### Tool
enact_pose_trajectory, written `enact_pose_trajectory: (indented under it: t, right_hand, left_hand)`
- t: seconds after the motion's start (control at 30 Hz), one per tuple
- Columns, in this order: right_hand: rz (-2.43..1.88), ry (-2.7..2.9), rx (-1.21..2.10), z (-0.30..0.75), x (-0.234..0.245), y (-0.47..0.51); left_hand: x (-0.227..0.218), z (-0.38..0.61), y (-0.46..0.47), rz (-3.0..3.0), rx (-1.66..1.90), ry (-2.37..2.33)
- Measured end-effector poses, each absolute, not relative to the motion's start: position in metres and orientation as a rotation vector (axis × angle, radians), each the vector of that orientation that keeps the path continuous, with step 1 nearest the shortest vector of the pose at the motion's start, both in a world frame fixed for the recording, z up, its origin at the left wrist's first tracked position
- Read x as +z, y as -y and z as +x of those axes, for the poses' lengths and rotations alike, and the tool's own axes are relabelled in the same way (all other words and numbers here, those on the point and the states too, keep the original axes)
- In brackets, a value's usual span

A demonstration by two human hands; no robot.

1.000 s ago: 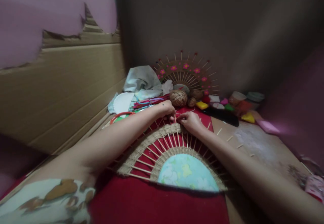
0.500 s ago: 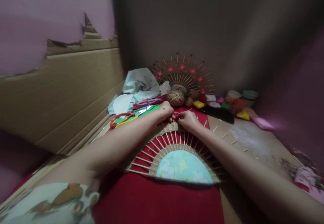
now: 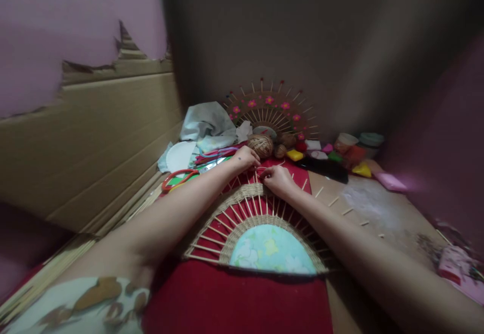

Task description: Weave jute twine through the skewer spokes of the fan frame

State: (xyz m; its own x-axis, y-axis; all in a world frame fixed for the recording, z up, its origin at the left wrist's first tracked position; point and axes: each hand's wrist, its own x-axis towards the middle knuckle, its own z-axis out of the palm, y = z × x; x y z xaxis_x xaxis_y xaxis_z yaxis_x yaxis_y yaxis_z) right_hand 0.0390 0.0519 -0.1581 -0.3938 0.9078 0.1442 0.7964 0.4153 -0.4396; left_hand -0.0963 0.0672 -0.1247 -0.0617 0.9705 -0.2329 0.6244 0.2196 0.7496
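Observation:
A half-round fan frame lies on a red cloth. It has a light-blue patterned half-disc, thin wooden sticks spreading outward, and a woven twine band across them. My left hand is at the stick tips above the band, fingers bent together; what they hold is hidden. Close beside it, my right hand pinches a thin strand of twine at the top of the band. A loose strand end shows just behind my right hand.
Behind my hands are a ball of twine, orange-handled scissors, crumpled cloth and a finished-looking flowered fan. Clay packs, a black object and tubs sit right. Cardboard stands left.
My left hand has lifted slightly away from the band, uncovering stick tips and part of the weave. My right hand stays at the band. The view has shifted a little.

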Motion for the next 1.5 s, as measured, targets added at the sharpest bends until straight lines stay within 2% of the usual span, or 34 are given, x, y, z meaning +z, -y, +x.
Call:
enact_pose_trajectory:
  t: [0.23,0.53,0.83,1.27,1.5]
  right_hand:
    - [-1.490,2.329,0.383,0.038,-0.158,-0.050]
    - [-1.527,2.327,0.362,0.036,-0.154,-0.047]
    - [-1.539,2.325,0.352,0.036,-0.153,-0.045]
    - [-1.518,2.286,0.374,0.037,-0.156,-0.047]
    - [-1.464,2.186,0.466,0.039,-0.158,-0.045]
  left_hand:
    - [-0.128,-0.085,-0.089,1.798,0.480,-1.962]
    - [-0.134,-0.112,-0.099,1.721,0.285,-2.056]
    - [-0.141,-0.117,-0.095,1.853,0.595,-1.965]
    - [-0.130,-0.115,-0.078,1.919,0.603,-2.108]
    - [-0.123,-0.128,-0.044,1.716,0.689,-2.078]
